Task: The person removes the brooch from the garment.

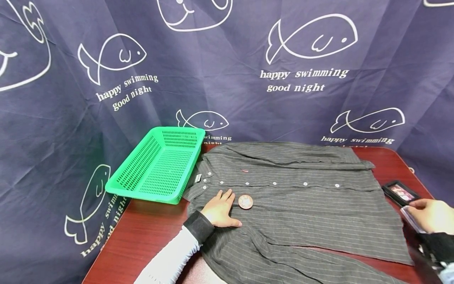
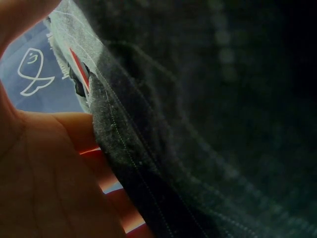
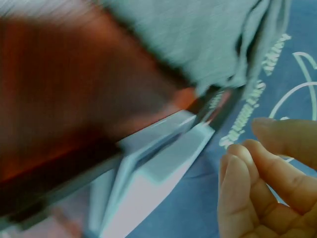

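A dark grey pinstriped shirt (image 1: 312, 213) lies spread with its button row running left to right. My left hand (image 1: 220, 211) rests on it below the collar, fingers spread, with the palm side in the left wrist view (image 2: 54, 173). Right by those fingers is a round, copper-coloured, coin-like disc (image 1: 245, 202). At the far right, my right hand (image 1: 434, 215) hovers beside a black-framed small picture (image 1: 400, 193) and a pale, see-through edged case (image 3: 168, 173). In the right wrist view its fingers are loosely curled, with a gap between fingertips and case.
A green plastic basket (image 1: 166, 169) stands at the left beside the collar. The red-brown table (image 1: 142, 232) shows round the shirt. A dark blue curtain (image 1: 227, 67) with white fish drawings hangs behind. Some small dark items (image 1: 427, 252) lie under the right wrist.
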### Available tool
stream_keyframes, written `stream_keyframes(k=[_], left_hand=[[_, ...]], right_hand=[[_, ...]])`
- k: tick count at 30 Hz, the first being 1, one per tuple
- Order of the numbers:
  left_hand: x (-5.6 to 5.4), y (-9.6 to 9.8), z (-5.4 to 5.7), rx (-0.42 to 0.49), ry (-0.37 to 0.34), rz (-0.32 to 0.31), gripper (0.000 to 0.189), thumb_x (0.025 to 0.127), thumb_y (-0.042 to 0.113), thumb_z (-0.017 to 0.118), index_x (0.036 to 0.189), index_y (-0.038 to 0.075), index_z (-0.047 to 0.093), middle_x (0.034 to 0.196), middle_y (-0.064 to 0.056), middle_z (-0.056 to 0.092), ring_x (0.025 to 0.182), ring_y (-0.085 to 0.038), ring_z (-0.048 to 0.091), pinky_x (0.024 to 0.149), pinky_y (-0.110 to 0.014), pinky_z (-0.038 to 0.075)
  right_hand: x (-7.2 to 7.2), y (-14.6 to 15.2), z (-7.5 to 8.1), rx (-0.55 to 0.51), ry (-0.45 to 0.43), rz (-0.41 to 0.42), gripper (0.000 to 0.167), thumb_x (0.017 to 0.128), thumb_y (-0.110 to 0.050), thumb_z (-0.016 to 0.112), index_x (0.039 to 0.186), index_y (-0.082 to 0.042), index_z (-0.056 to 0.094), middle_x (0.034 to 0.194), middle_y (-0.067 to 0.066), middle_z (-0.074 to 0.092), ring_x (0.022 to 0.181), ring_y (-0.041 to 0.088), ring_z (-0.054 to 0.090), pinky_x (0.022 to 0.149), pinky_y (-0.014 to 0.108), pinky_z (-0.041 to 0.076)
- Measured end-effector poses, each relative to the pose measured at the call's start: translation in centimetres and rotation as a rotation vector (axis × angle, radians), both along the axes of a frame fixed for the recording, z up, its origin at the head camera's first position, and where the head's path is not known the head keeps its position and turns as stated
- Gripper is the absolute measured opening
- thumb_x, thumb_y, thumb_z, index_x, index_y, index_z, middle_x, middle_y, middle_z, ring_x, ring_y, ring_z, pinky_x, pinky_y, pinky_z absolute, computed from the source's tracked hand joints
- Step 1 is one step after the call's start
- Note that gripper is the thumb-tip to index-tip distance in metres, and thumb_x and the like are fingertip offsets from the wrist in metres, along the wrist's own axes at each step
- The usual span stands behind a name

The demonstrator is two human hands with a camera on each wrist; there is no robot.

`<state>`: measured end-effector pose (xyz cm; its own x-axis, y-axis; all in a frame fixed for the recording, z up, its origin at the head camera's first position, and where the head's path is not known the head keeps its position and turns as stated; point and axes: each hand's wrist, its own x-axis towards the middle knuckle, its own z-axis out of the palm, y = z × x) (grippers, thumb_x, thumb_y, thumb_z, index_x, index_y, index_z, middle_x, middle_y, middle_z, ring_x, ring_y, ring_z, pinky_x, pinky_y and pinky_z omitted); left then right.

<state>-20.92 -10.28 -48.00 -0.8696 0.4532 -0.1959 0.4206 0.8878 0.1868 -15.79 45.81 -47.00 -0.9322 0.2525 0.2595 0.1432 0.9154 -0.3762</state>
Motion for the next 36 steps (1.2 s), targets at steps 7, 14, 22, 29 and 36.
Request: stream_keyframes(k=[7, 14, 22, 29, 36], left_hand=[[0.0, 0.0, 0.2, 0.002, -0.011, 0.0, 0.098, 0.077, 0.06, 0.07, 0.15, 0.004, 0.037, 0.159, -0.014, 0.031, 0.145, -0.043, 0.029, 0.116, -0.047, 0.033], [0.2, 0.1, 0.5, 0.006, -0.012, -0.007, 0.097, 0.077, 0.059, 0.07, 0.15, 0.003, 0.038, 0.159, -0.015, 0.032, 0.145, -0.043, 0.029, 0.116, -0.047, 0.033], [0.0, 0.0, 0.2, 0.007, -0.011, 0.002, 0.097, 0.077, 0.06, 0.07, 0.15, 0.004, 0.037, 0.159, -0.014, 0.031, 0.145, -0.043, 0.029, 0.116, -0.047, 0.033], [0.0, 0.0, 0.3, -0.003, -0.015, -0.001, 0.097, 0.078, 0.06, 0.07, 0.15, 0.004, 0.037, 0.159, -0.014, 0.031, 0.146, -0.042, 0.029, 0.116, -0.047, 0.033], [0.1, 0.0, 0.2, -0.004, -0.005, -0.005, 0.098, 0.077, 0.06, 0.07, 0.15, 0.004, 0.037, 0.159, -0.015, 0.032, 0.145, -0.042, 0.03, 0.116, -0.047, 0.033]], right_hand=[[-0.9, -3.4, 2.7, 0.021, -0.003, -0.031, 0.033, 0.083, -0.017, 0.066, 0.096, 0.014, 0.066, 0.093, 0.036, 0.065, 0.088, 0.057, 0.06, 0.069, 0.059, 0.043], [-1.7, -6.9, 4.7, -0.043, 0.07, 0.097, 0.032, 0.087, -0.027, 0.068, 0.098, 0.003, 0.073, 0.096, 0.028, 0.071, 0.059, 0.001, 0.06, 0.06, 0.046, 0.046], [-4.0, -12.4, 6.1, -0.101, 0.158, 0.279, 0.024, 0.085, -0.024, 0.073, 0.098, -0.004, 0.075, 0.088, 0.021, 0.074, 0.063, -0.022, 0.04, 0.052, 0.023, 0.039], [-5.5, -17.7, 6.5, -0.183, 0.124, 0.379, 0.028, 0.088, -0.027, 0.071, 0.102, -0.003, 0.075, 0.094, 0.018, 0.075, 0.069, -0.007, 0.055, 0.058, 0.023, 0.044], [-6.6, -21.6, 6.2, -0.229, 0.096, 0.439, 0.027, 0.088, -0.026, 0.071, 0.102, -0.002, 0.074, 0.094, 0.015, 0.075, 0.075, 0.008, 0.065, 0.064, 0.025, 0.049]])
